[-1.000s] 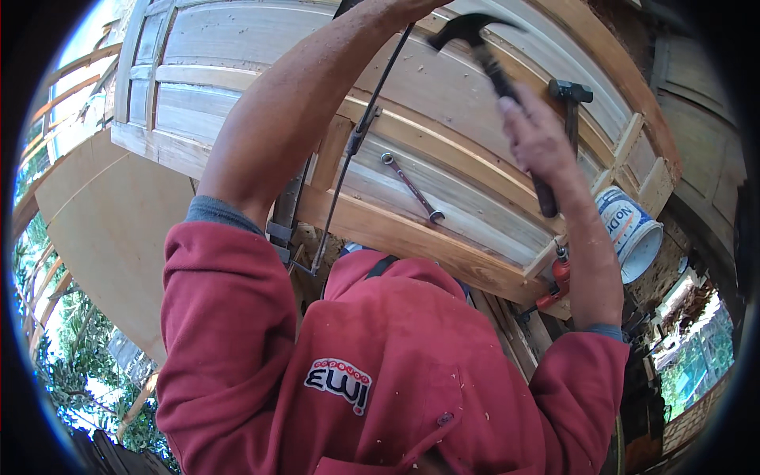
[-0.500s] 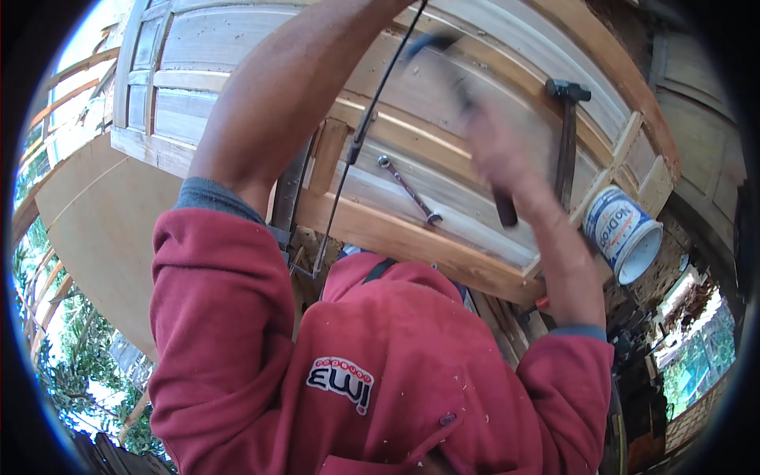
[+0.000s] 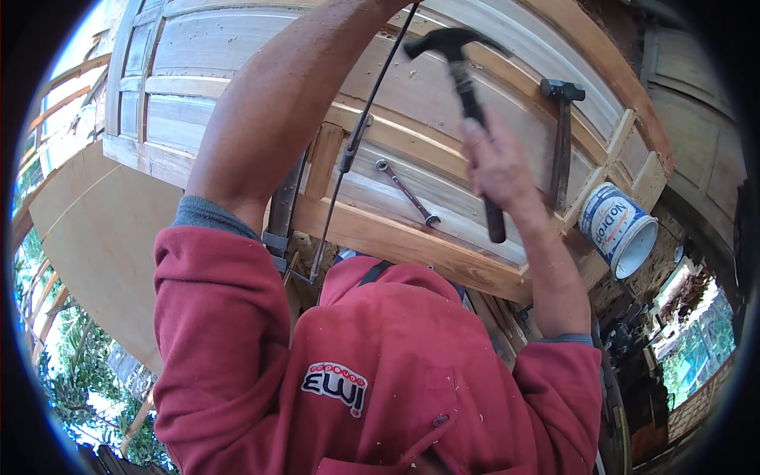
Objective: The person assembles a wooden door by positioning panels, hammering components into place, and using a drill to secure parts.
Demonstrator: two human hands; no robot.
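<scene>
Right grip (image 3: 495,162) wrapped low on claw hammer (image 3: 467,103) handle for swing leverage, head raised over wooden door panel (image 3: 443,158); left grip beyond top edge, state untellable; wrench (image 3: 408,192), second hammer (image 3: 560,142) near right

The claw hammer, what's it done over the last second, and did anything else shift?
The claw hammer swung down and blurred half a second ago, and is now raised again, head up near the top of the wooden door panel. The right hand kept its grip on the handle throughout. The left forearm stays stretched up out of view. The second hammer, spanner and tin lie unmoved.
</scene>
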